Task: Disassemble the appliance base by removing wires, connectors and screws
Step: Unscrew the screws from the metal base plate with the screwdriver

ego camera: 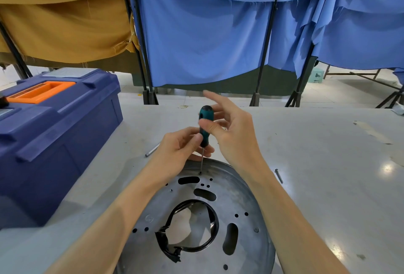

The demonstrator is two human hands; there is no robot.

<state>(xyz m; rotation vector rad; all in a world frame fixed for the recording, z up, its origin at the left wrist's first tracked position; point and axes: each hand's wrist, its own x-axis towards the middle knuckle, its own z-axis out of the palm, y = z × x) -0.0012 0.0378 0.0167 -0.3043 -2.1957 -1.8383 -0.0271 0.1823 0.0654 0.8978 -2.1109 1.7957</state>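
Blue drapes and a mustard cloth hang behind the grey table, where a navy toolbox sits at my left. Nearest me lies the round metal appliance base, flat on the table, with a black wire loop in its central opening. My left hand pinches the lower end of the screwdriver. My right hand presses its thumb across the handle against the fingers behind, index lifted clear. The tip stands in a screw near the base's far rim. A loose bolt lies to the right. I judge the base stiff, fairly weighty and possibly sharp-edged, best held at its rim. The screw looks tiny and easily dropped, so I would pinch its head.
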